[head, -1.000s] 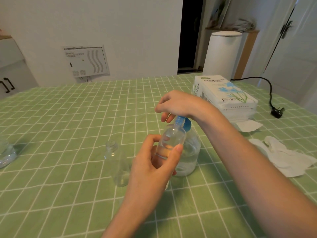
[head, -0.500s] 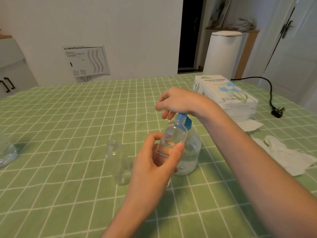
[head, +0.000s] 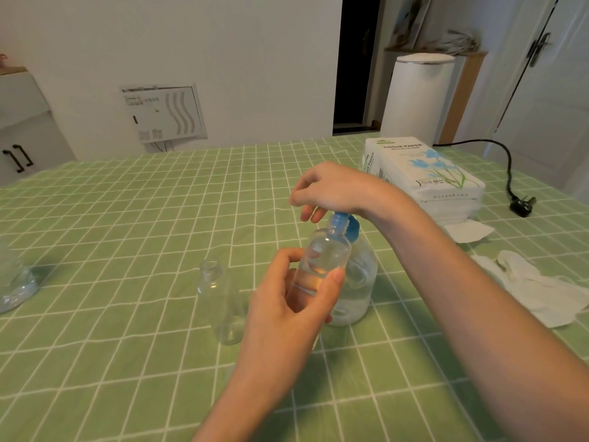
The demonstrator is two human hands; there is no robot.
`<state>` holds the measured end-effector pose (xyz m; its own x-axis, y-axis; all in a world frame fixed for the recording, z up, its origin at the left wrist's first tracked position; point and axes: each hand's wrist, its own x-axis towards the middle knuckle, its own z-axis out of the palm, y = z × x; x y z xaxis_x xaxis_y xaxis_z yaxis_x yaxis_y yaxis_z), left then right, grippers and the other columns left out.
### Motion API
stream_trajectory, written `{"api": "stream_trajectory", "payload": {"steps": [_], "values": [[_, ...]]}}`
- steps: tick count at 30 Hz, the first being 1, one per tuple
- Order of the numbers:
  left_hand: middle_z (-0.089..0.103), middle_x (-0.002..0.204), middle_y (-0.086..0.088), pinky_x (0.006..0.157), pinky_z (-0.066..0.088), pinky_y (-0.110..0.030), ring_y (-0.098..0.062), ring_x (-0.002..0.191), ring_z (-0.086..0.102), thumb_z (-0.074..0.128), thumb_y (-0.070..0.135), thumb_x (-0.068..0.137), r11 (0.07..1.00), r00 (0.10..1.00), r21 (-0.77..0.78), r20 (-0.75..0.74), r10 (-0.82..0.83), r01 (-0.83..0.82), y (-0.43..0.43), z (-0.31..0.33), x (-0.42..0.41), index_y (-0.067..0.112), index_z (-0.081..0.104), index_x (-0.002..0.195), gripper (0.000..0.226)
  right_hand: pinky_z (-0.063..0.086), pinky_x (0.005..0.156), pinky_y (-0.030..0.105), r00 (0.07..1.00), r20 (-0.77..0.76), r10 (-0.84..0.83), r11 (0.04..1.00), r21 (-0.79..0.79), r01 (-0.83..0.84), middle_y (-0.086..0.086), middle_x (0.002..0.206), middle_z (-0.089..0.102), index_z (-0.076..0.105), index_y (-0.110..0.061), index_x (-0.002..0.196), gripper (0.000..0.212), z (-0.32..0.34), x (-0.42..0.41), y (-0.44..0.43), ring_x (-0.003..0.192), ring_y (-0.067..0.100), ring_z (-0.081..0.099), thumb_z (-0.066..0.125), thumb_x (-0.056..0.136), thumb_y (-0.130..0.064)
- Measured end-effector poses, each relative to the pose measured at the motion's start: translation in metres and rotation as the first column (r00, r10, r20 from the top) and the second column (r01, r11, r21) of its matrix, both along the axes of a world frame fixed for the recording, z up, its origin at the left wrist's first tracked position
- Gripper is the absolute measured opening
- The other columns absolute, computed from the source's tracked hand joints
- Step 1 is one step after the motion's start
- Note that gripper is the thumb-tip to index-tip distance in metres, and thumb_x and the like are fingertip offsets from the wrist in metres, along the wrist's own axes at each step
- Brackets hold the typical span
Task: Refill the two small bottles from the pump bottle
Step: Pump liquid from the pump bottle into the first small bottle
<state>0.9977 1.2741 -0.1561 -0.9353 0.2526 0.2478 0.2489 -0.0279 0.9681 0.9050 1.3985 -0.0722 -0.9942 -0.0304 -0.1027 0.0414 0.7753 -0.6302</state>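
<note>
the left hand (head: 287,307) is holding a small clear bottle (head: 325,256) up off the table, with the thumb and fingers curled around its lower half. this bottle is leaning a little, and its open mouth is sitting right at the blue pump head (head: 342,223) of the big pump bottle (head: 357,282). some clear liquid is showing inside the small bottle, about halfway up. the pump bottle is standing just behind it, with clear liquid in its lower part. the right hand (head: 331,189) is resting on top of the pump head with its fingers bent and hanging down; i cannot tell if they are gripping it. the second small bottle (head: 220,298) is standing upright just left of the left hand, with no cap on, and it is looking almost empty. a clear container (head: 12,282) is peeking in at the far left edge. there is lots of open room on the green checked tablecloth (head: 127,218) to the left and in front. on the right, a pack of tissue paper (head: 424,177) is lying near the far edge, crumpled tissues (head: 541,288) are lying near the right arm, and a black plug (head: 521,204) is lying beyond them. past the table, a white bin (head: 414,97) is standing beside a dark doorway (head: 357,59).
</note>
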Motion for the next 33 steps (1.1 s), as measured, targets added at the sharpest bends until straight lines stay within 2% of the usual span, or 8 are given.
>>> {"api": "stream_trajectory", "payload": {"steps": [3, 10, 13, 17, 25, 27, 30, 33], "values": [[0.068, 0.071, 0.003, 0.056, 0.053, -0.022, -0.012, 0.062, 0.064, 0.064, 0.043, 0.074, 1.000, 1.000, 0.004, -0.014, 0.007, -0.007, -0.001, 0.001, -0.001, 0.030, 0.060, 0.088, 0.020, 0.049, 0.074, 0.030, 1.000, -0.026, 0.014, 1.000, 0.020, -0.013, 0.000, 0.077, 0.068, 0.061, -0.009, 0.111, 0.027, 0.007, -0.001, -0.001, 0.082, 0.019, 0.063, 0.056, 0.090, -0.026], [0.069, 0.071, 0.004, 0.055, 0.053, -0.020, -0.009, 0.061, 0.064, 0.065, 0.043, 0.074, 1.000, 1.000, -0.001, -0.028, 0.004, -0.004, 0.000, 0.000, -0.001, 0.030, 0.059, 0.088, 0.020, 0.051, 0.090, 0.041, 1.000, 0.008, 0.025, 0.999, 0.026, -0.025, 0.005, 0.086, 0.073, 0.062, -0.002, 0.113, 0.033, 0.004, -0.001, 0.000, 0.091, 0.025, 0.068, 0.055, 0.090, -0.024], [0.069, 0.074, 0.004, 0.055, 0.052, -0.018, -0.011, 0.063, 0.065, 0.065, 0.048, 0.073, 1.000, 1.000, -0.002, -0.029, 0.004, -0.004, -0.001, 0.001, -0.001, 0.031, 0.059, 0.088, 0.024, 0.051, 0.090, 0.040, 1.000, 0.016, 0.020, 0.999, 0.026, -0.021, 0.004, 0.087, 0.073, 0.062, -0.004, 0.112, 0.032, 0.004, -0.002, 0.000, 0.096, 0.027, 0.068, 0.055, 0.089, -0.025], [0.070, 0.074, 0.003, 0.056, 0.054, -0.022, -0.017, 0.067, 0.067, 0.065, 0.046, 0.073, 1.000, 1.000, -0.015, -0.025, 0.014, -0.015, -0.001, -0.001, -0.001, 0.029, 0.060, 0.088, 0.023, 0.050, 0.094, 0.045, 0.999, 0.036, 0.008, 0.998, 0.054, -0.010, 0.012, 0.103, 0.071, 0.062, -0.003, 0.111, 0.034, -0.002, -0.002, 0.000, 0.105, 0.031, 0.065, 0.056, 0.088, -0.027], [0.069, 0.073, 0.002, 0.056, 0.054, -0.022, -0.015, 0.064, 0.065, 0.065, 0.044, 0.073, 1.000, 1.000, -0.003, -0.023, 0.010, -0.010, 0.001, -0.001, -0.001, 0.029, 0.059, 0.089, 0.022, 0.051, 0.083, 0.035, 1.000, 0.008, 0.024, 0.998, 0.063, -0.025, 0.002, 0.083, 0.070, 0.063, -0.006, 0.111, 0.031, 0.004, 0.000, 0.000, 0.093, 0.025, 0.067, 0.055, 0.089, -0.028], [0.069, 0.072, 0.002, 0.056, 0.053, -0.022, -0.009, 0.061, 0.063, 0.065, 0.045, 0.073, 1.000, 1.000, 0.000, -0.025, 0.002, -0.002, 0.001, 0.000, -0.001, 0.030, 0.059, 0.089, 0.023, 0.050, 0.077, 0.033, 1.000, 0.004, 0.030, 0.997, 0.077, -0.030, 0.002, 0.082, 0.069, 0.063, -0.006, 0.111, 0.032, 0.007, -0.001, 0.001, 0.091, 0.023, 0.066, 0.055, 0.089, -0.028], [0.069, 0.073, 0.002, 0.055, 0.052, -0.020, -0.008, 0.062, 0.063, 0.065, 0.044, 0.073, 1.000, 1.000, 0.003, -0.021, 0.001, -0.001, 0.001, 0.000, -0.002, 0.030, 0.059, 0.088, 0.022, 0.049, 0.071, 0.029, 1.000, 0.008, 0.027, 0.998, 0.063, -0.027, 0.003, 0.086, 0.071, 0.062, -0.006, 0.113, 0.032, 0.008, -0.001, 0.000, 0.098, 0.025, 0.068, 0.055, 0.090, -0.026], [0.069, 0.072, 0.001, 0.055, 0.052, -0.019, -0.008, 0.059, 0.062, 0.064, 0.042, 0.073, 1.000, 1.000, 0.007, -0.023, 0.004, -0.004, 0.001, 0.000, -0.002, 0.028, 0.060, 0.088, 0.021, 0.051, 0.078, 0.032, 0.999, 0.023, 0.029, 0.998, 0.057, -0.030, 0.003, 0.087, 0.071, 0.060, -0.006, 0.114, 0.032, 0.006, 0.000, -0.001, 0.100, 0.025, 0.067, 0.054, 0.091, -0.026]]}}
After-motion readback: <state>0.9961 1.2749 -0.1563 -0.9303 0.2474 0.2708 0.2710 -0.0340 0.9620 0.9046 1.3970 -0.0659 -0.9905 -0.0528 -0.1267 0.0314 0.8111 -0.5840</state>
